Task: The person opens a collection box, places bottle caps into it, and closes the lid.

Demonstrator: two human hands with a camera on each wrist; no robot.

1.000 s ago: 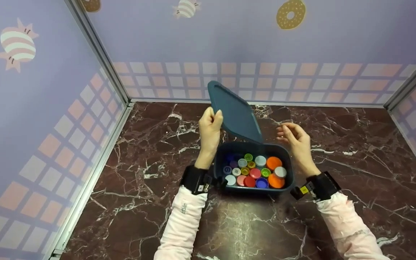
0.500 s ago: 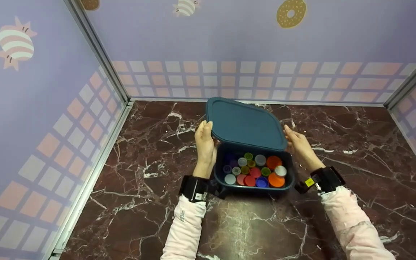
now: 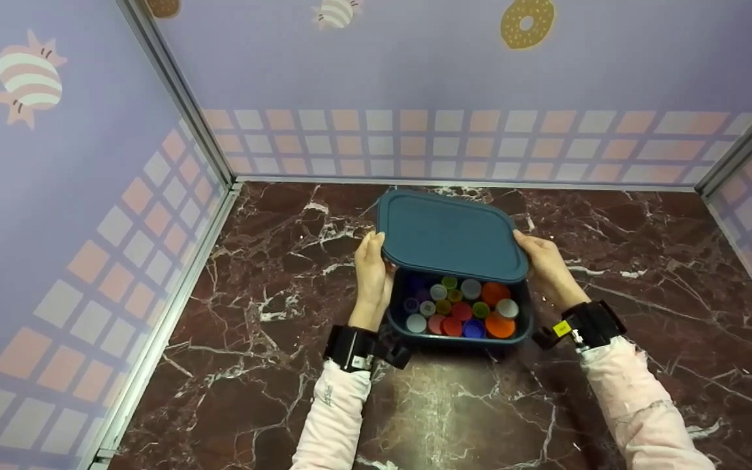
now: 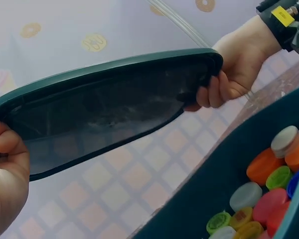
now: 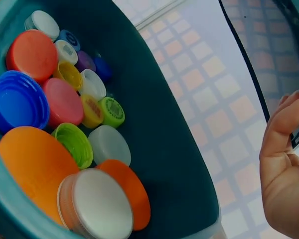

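Between my two hands a dark teal rectangular lid point(image 3: 451, 232) is held, tilted, above the back part of a matching box point(image 3: 461, 342). My left hand point(image 3: 371, 277) grips the lid's left edge, thumb on top. On the opposite edge, my right hand point(image 3: 549, 267) pinches the lid, its fingers curled beneath, as the left wrist view shows. Inside the box lie several bottle caps in orange, red, blue, green, yellow and white, among them a large orange cap point(image 5: 37, 169) and a white cap point(image 5: 102, 204). In the left wrist view the lid's dark underside point(image 4: 109, 114) is apart from the box.
The box stands on a dark red marbled tabletop point(image 3: 271, 378). A lilac back wall point(image 3: 415, 78) with printed squares rises behind the table, and a side wall point(image 3: 89, 196) closes off the left.
The lid has swung down from steeply upright to a flatter tilt over the back of the box. My right hand has come to the lid's right edge and taken hold of it.
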